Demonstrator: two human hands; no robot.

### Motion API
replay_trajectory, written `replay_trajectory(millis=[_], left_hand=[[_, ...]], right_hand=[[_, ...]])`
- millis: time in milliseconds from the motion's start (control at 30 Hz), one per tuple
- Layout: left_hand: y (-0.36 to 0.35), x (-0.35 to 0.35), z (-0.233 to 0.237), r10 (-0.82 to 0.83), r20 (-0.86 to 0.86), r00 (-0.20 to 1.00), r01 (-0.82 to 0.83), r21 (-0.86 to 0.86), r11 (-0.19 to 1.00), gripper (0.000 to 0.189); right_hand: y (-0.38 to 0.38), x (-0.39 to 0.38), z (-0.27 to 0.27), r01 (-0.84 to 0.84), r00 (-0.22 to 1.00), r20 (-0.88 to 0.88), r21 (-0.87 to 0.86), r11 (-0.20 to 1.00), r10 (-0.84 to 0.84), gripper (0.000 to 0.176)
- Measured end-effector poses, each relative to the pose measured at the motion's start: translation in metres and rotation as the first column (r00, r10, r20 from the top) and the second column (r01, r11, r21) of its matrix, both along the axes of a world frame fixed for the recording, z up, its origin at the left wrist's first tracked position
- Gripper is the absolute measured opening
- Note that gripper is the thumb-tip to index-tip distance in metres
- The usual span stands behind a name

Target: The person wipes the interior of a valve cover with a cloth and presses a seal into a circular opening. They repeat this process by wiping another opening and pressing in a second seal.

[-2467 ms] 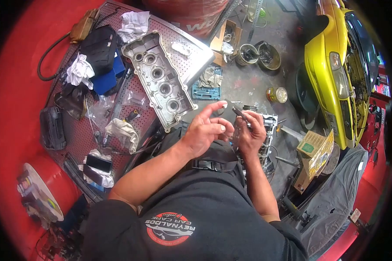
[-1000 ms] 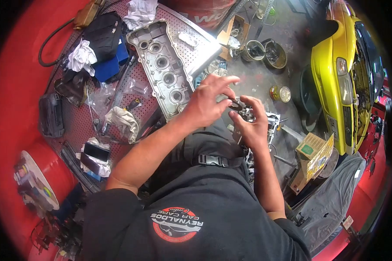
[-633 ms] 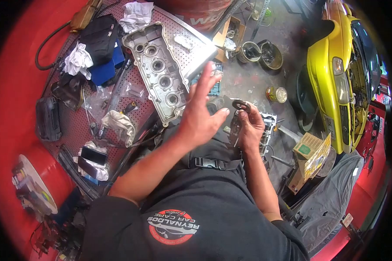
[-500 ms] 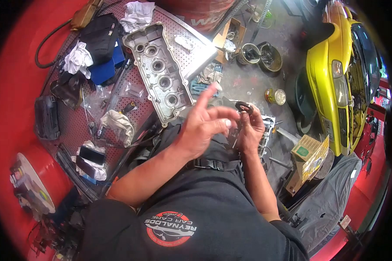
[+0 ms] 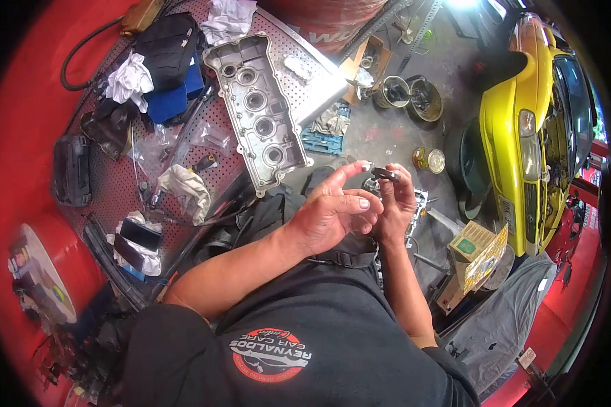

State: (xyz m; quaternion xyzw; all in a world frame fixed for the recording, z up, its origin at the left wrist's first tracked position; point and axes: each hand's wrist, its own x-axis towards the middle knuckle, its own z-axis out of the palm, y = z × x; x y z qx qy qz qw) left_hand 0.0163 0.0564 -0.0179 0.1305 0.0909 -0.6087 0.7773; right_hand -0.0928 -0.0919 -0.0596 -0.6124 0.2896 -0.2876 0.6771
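Between the thumb and fingers of my right hand is a dark, ring-shaped seal, turned nearly edge-on. My left hand has its index finger stretched toward the ring, the tip right at its left edge. A white smear covers that fingertip. The left thumb also points forward, while the other fingers bend loosely with nothing in them. Left of my hands, a metal valve cover lies with its inner side up on the perforated metal bench.
White rags, a black bag, a cream glove and a phone lie on the bench. Beyond it are a blue tool tray, buckets and a tin. A yellow car stands at the right.
My left index finger has swung down from pointing upward to the edge of the ring. The right hand keeps hold of the ring, now tilted more edge-on.
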Motion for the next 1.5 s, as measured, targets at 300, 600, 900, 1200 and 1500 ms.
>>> replay_trajectory(millis=[300,600,900,1200,1500], left_hand=[[0.002,0.001,0.003,0.005,-0.007,1.0,-0.005,-0.008,1.0,0.08],[0.003,0.002,0.006,-0.033,0.084,0.996,0.032,0.009,0.999,0.083],[0.002,0.001,0.007,-0.076,0.205,0.976,0.062,0.077,0.995,0.082],[0.003,-0.002,0.004,-0.107,0.304,0.947,0.074,0.118,0.99,0.084],[0.003,-0.005,0.004,-0.134,0.387,0.912,0.081,0.151,0.985,0.087]], right_hand=[[0.0,0.002,0.0,-0.012,1.0,0.007,-0.066,0.998,0.013,0.017],[-0.007,0.002,0.003,-0.021,0.99,-0.135,-0.367,0.93,-0.031,0.016],[-0.011,0.0,0.014,-0.103,0.97,-0.238,-0.566,0.818,-0.043,0.018],[-0.015,-0.003,0.015,-0.177,0.951,-0.304,-0.665,0.726,-0.047,0.023],[-0.016,-0.008,0.011,-0.217,0.934,-0.343,-0.763,0.608,-0.097,0.029]])
